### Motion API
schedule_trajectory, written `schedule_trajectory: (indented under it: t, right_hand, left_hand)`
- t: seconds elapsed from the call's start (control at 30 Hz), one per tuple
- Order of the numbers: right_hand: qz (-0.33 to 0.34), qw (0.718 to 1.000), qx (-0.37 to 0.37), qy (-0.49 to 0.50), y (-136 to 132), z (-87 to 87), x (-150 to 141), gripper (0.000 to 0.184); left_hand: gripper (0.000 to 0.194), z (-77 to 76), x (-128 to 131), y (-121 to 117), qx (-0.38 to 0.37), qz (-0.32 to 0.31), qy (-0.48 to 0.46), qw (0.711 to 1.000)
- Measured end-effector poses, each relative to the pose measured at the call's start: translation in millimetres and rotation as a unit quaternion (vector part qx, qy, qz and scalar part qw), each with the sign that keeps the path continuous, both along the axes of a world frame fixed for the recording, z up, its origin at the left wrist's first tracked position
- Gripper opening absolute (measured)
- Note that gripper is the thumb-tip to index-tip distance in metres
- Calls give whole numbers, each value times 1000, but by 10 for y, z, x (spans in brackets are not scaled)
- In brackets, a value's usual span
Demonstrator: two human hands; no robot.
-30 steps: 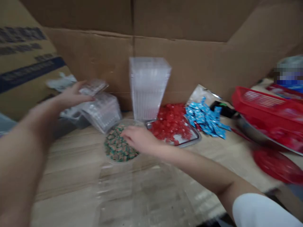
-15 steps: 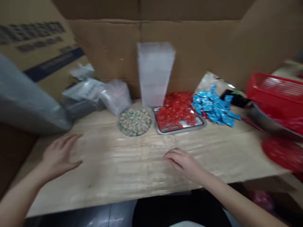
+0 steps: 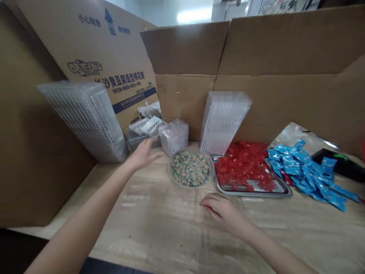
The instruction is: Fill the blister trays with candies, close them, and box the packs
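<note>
My left hand (image 3: 142,154) reaches forward over the wooden table (image 3: 159,224), fingers spread and empty, close to a small stack of clear plastic lids (image 3: 173,136). My right hand (image 3: 224,211) rests on the table with fingers curled under, nothing visible in it, just in front of a metal tray of red candies (image 3: 246,171). A round clear bowl of green and tan wrapped candies (image 3: 191,172) sits between the two hands. A tall stack of clear plastic containers (image 3: 224,121) stands behind the bowl.
A larger stack of clear trays (image 3: 85,118) leans at the left against a printed cardboard box (image 3: 108,57). Blue candy wrappers (image 3: 306,171) lie in a pile at the right beside a black object (image 3: 339,167). Cardboard walls (image 3: 285,76) enclose the table's back.
The view has lifted and sharpened. My left hand has moved forward from the near left of the table toward the small lid stack. My right hand has stayed low on the table.
</note>
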State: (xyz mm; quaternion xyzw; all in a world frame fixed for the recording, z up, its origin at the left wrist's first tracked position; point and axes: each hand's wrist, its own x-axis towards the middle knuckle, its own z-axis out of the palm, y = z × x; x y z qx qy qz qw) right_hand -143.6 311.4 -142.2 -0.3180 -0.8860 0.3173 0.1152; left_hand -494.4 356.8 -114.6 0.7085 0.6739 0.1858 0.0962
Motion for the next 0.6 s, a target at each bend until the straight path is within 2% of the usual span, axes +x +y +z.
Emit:
schedule_trajectory:
  t: [0.03, 0.13, 0.2, 0.27, 0.37, 0.47, 0.53, 0.6]
  right_hand:
    - [3, 1000, 10, -2, 113, 14, -99, 20]
    - [18, 999, 38, -5, 403, 78, -392, 21]
    - [28, 998, 49, -12, 549, 106, -526, 21]
    - [34, 998, 57, -18, 677, 103, -596, 20]
    - [43, 996, 75, -18, 877, 45, -649, 19]
    - [57, 993, 96, -29, 1093, -34, -753, 19]
    - [63, 992, 104, -34, 1217, -69, -867, 20]
    - [62, 992, 108, -38, 1292, -74, -976, 21]
  left_hand:
    - [70, 89, 99, 301, 15, 21, 23, 999]
    - [85, 243, 348, 1118, -49, 95, 86, 991]
    - [96, 252, 431, 1512, -92, 108, 94, 985]
    - [102, 212, 447, 1765, -128, 99, 94, 982]
    - [103, 128, 393, 1939, -160, 73, 97, 980]
    - [96, 85, 309, 1989, -143, 58, 98, 983]
    - [89, 119, 257, 2001, -112, 54, 92, 988]
    - [84, 226, 218, 1979, -59, 49, 82, 994]
